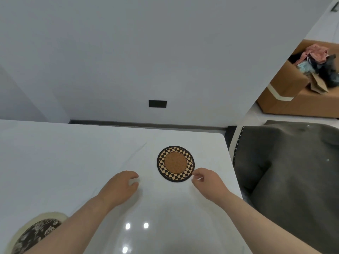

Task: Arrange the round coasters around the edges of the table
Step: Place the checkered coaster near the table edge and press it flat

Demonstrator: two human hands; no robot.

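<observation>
Our right hand [207, 182] pinches rim of checkered cork coaster [175, 163], nudging it toward table [73, 153] corner; left hand [120, 187] hovers loosely open, empty, beside.

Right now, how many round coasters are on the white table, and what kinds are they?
Checkered cork coaster: 1, near the table's right edge, at the right hand's fingers.
Floral coaster: 1, at the near left, partly hidden by the left arm.
Total: 2 coasters on the table.
</observation>
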